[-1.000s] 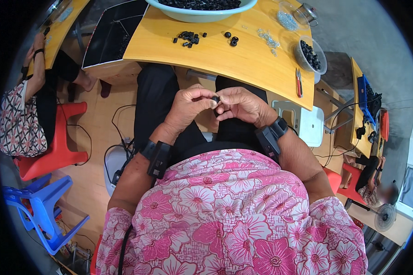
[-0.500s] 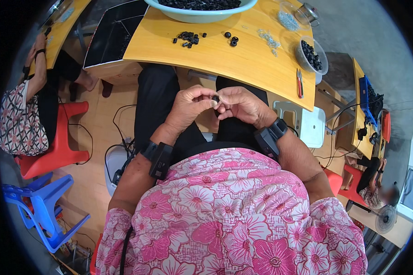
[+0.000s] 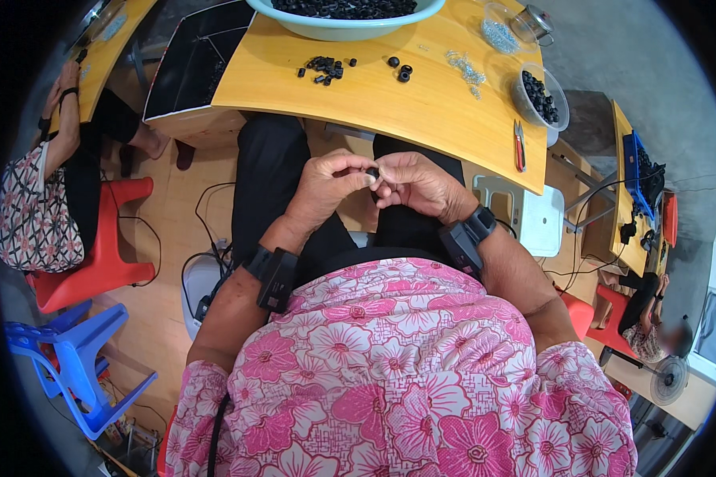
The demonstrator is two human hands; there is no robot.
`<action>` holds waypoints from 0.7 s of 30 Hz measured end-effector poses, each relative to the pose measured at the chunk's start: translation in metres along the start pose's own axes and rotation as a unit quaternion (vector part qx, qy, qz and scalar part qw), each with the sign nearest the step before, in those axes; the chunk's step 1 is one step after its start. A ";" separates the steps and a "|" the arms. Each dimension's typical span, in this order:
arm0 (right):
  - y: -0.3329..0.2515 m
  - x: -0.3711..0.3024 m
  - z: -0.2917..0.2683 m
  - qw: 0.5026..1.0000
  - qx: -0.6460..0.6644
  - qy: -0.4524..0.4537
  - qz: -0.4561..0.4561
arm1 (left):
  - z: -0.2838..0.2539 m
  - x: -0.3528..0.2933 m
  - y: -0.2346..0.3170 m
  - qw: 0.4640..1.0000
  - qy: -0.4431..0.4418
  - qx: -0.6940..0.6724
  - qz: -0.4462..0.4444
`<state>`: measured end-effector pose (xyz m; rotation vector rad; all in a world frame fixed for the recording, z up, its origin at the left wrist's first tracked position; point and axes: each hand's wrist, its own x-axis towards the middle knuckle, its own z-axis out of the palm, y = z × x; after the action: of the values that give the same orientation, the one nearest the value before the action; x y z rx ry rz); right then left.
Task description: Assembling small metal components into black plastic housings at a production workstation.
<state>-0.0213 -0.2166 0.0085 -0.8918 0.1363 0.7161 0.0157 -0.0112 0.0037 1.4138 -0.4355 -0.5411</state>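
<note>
Over my lap, just off the table's near edge, both hands meet around a small round black part (image 3: 372, 172). Thumb and index finger of my left hand (image 3: 323, 188) pinch it from the left. My right hand (image 3: 423, 186) closes on its right side with thumb and fingertips; whether a second tiny piece sits between those fingers is hidden. On the yellow table (image 3: 310, 99) ahead lies a cluster of small black parts (image 3: 326, 68). To its right are a few rounder black pieces (image 3: 404, 73).
A light-blue basin (image 3: 342, 29) of black parts stands at the back. Rightward are loose clear pieces (image 3: 465, 67), a clear tub (image 3: 566, 111) of black parts and red-handled snips (image 3: 520, 146). A white stool (image 3: 542, 219) is below. Another person (image 3: 44, 199) sits at left.
My hands hold almost the same place and grip, with only slight finger movement around the black part. The objects on the table have not moved.
</note>
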 end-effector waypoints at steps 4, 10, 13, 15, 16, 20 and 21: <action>0.001 0.000 0.002 1.000 -0.003 -0.001 -0.025 | 0.005 0.000 0.007 0.996 -0.010 -0.069 -0.062; -0.004 -0.003 0.018 0.981 -0.158 0.079 -0.080 | 0.003 0.002 -0.007 0.994 -0.049 -0.076 -0.061; -0.004 -0.003 0.022 0.960 -0.236 0.091 -0.120 | 0.006 -0.001 0.004 0.980 -0.069 -0.167 -0.087; -0.002 -0.002 0.023 0.954 -0.252 0.094 -0.135 | 0.006 -0.001 0.001 0.986 -0.066 -0.133 -0.081; -0.001 -0.002 0.022 0.943 -0.279 0.105 -0.145 | 0.006 -0.001 0.000 0.990 -0.064 -0.099 -0.075; -0.001 -0.004 0.029 0.924 -0.319 0.130 -0.168 | 0.006 -0.002 -0.002 0.994 -0.052 -0.078 -0.059; -0.001 -0.004 0.031 0.924 -0.319 0.129 -0.167 | 0.005 -0.002 -0.003 0.994 -0.050 -0.074 -0.061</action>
<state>-0.0293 -0.1958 0.0300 -1.5919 -0.0229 0.3104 0.0103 -0.0145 0.0009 1.2795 -0.3823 -0.7315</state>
